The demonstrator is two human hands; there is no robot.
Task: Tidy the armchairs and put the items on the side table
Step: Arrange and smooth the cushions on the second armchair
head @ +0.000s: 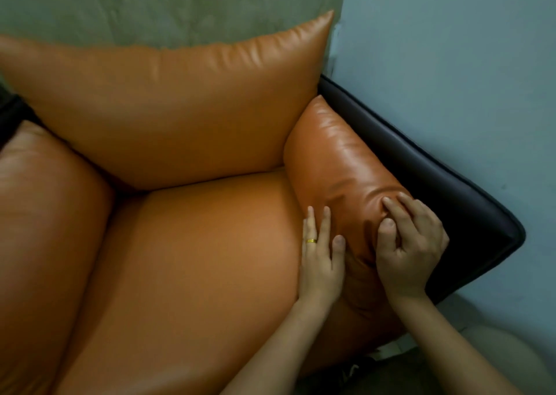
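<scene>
Both hands work the near end of the right arm cushion, whose long axis runs away from them toward the back cushion. The right hand is on top, fingers curled and pinching the leather. The left hand lies straight-fingered along the seam by the seat cushion. No side table or loose items in shot.

Left hand: fingers straight, laid flat, thumb alongside. Right hand: fingers curled, thumb and forefinger pinching arm cushion. Forearms bare, close together.
</scene>
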